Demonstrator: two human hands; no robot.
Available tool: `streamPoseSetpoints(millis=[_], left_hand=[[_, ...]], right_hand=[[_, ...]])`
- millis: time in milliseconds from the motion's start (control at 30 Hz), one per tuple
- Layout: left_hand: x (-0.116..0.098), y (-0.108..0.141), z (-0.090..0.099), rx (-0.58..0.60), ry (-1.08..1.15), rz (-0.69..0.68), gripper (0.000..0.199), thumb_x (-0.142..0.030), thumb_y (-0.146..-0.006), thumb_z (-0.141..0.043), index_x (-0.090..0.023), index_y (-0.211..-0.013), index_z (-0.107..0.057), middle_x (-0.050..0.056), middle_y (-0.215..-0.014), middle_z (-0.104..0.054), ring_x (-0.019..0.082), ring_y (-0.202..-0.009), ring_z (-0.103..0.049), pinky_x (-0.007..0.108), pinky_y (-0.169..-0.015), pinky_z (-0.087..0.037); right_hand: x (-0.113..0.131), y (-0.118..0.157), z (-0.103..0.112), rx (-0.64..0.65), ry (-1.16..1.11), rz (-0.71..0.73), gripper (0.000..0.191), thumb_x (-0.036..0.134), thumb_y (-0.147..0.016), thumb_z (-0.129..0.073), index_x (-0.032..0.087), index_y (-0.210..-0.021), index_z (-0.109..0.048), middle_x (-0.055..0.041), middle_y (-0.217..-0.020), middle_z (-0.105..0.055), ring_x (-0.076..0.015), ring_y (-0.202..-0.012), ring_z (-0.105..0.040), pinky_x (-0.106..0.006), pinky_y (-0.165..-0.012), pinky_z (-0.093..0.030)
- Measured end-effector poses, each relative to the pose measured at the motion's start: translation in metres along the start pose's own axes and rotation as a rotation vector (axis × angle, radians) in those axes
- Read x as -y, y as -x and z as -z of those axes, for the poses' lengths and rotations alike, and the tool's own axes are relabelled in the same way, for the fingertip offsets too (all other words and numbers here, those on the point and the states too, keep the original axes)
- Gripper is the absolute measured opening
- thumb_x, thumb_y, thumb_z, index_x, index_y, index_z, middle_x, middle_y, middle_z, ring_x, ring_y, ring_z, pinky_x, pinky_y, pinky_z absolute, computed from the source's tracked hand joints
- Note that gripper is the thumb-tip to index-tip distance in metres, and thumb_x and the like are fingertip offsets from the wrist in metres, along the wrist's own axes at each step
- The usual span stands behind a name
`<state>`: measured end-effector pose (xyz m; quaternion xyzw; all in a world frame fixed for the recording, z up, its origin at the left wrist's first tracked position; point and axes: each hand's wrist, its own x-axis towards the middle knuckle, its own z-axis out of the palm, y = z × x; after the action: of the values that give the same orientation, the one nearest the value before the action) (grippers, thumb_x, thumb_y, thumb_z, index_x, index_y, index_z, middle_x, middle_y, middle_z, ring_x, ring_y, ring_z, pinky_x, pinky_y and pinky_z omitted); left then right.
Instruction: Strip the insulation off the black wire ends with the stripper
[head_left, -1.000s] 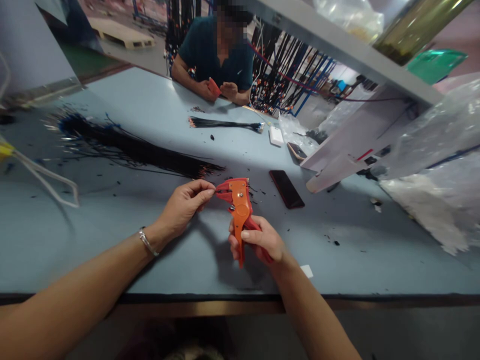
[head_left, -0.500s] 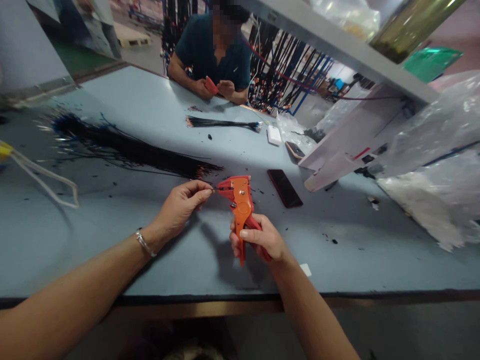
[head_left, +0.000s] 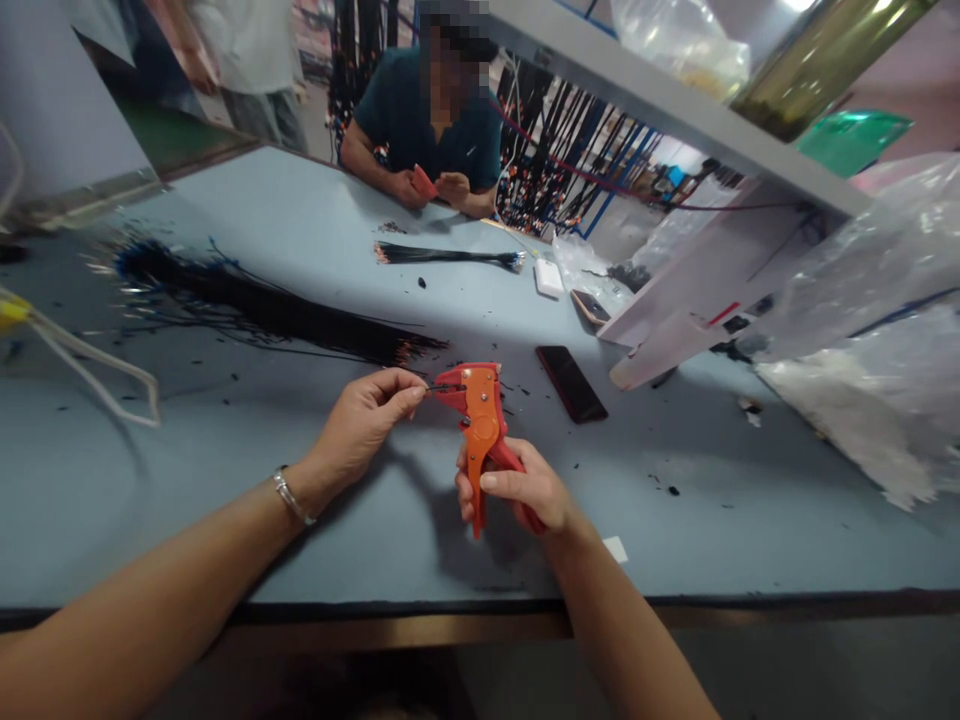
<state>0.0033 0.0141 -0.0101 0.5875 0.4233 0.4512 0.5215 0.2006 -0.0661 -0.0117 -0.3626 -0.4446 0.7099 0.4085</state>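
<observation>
The wire (head_left: 436, 388) is at the mouth of the tool (head_left: 484, 405), its near part in the left hand and its tip running in between the red jaws. Left hand (head_left: 371, 415), just left of the tool, pinches it between thumb and forefinger; right hand (head_left: 536, 485) is wrapped around the handles, below the head. Whether the jaws bite on the wire, I cannot tell.

This looks like the feeding-in step, with wire and mouth roughly in line. As I judge it, the next move calls for a firm pinch, the wire kept straight and the head steady, so that any squeeze falls on the tip alone and well clear of the fingers.

Left of the tool and beyond it lies the big bundle (head_left: 292, 315), its copper-coloured ends nearest the mouth. Farther beyond the tool is the small bundle (head_left: 450, 255). The phone (head_left: 571, 384) lies to its right. Across the table (head_left: 337, 560), far beyond the tool, a person (head_left: 390, 110) holds something red (head_left: 424, 182).
</observation>
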Motion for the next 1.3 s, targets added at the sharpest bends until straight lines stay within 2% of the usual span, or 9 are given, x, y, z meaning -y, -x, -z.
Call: streamPoseSetpoints(millis=[167, 333, 800, 1067, 1300], left_hand=[[0.003, 0.000, -0.001, 0.015, 0.025, 0.011, 0.018, -0.036, -0.076, -0.065, -0.018, -0.074, -0.065, -0.004, -0.061, -0.051, 0.011, -0.058, -0.042, 0.023, -0.058, -0.036], [0.009, -0.001, -0.001, 0.019, 0.046, 0.027, 0.020, -0.037, -0.075, -0.068, -0.017, -0.077, -0.067, -0.003, -0.068, -0.058, 0.011, -0.062, -0.045, 0.023, -0.061, -0.037], [0.008, 0.000, 0.000, 0.025, 0.070, -0.003, 0.020, -0.036, -0.074, -0.070, -0.016, -0.074, -0.068, -0.003, -0.066, -0.058, 0.010, -0.060, -0.044, 0.022, -0.061, -0.037], [0.003, 0.000, 0.001, 0.008, 0.053, -0.001, 0.020, -0.035, -0.072, -0.070, -0.015, -0.070, -0.067, -0.003, -0.062, -0.056, 0.010, -0.058, -0.042, 0.022, -0.060, -0.038], [-0.003, 0.001, 0.001, 0.018, -0.036, -0.013, 0.021, -0.036, -0.073, -0.066, -0.016, -0.070, -0.064, -0.001, -0.066, -0.057, 0.012, -0.063, -0.046, 0.023, -0.063, -0.039]], right_hand=[[0.000, 0.000, 0.001, 0.011, 0.008, -0.009, 0.032, 0.035, -0.073, -0.075, 0.011, -0.090, -0.062, -0.0054, -0.075, -0.063, -0.0162, -0.060, -0.063, -0.027, -0.050, -0.054], [-0.003, 0.000, 0.002, 0.009, 0.022, 0.005, 0.031, 0.034, -0.074, -0.074, 0.011, -0.090, -0.060, -0.0038, -0.072, -0.062, -0.0150, -0.056, -0.062, -0.026, -0.046, -0.053], [-0.001, 0.000, 0.000, 0.032, 0.037, 0.023, 0.031, 0.034, -0.074, -0.076, 0.011, -0.086, -0.060, -0.0031, -0.069, -0.061, -0.0144, -0.053, -0.060, -0.025, -0.043, -0.053], [-0.006, 0.002, 0.002, 0.036, 0.048, 0.016, 0.026, 0.032, -0.077, -0.073, 0.012, -0.087, -0.058, -0.0023, -0.068, -0.061, -0.0130, -0.052, -0.059, -0.024, -0.043, -0.053], [-0.005, 0.001, -0.002, 0.015, 0.061, 0.022, 0.027, 0.033, -0.076, -0.074, 0.012, -0.082, -0.058, -0.0018, -0.064, -0.061, -0.0123, -0.049, -0.057, -0.023, -0.042, -0.051]])
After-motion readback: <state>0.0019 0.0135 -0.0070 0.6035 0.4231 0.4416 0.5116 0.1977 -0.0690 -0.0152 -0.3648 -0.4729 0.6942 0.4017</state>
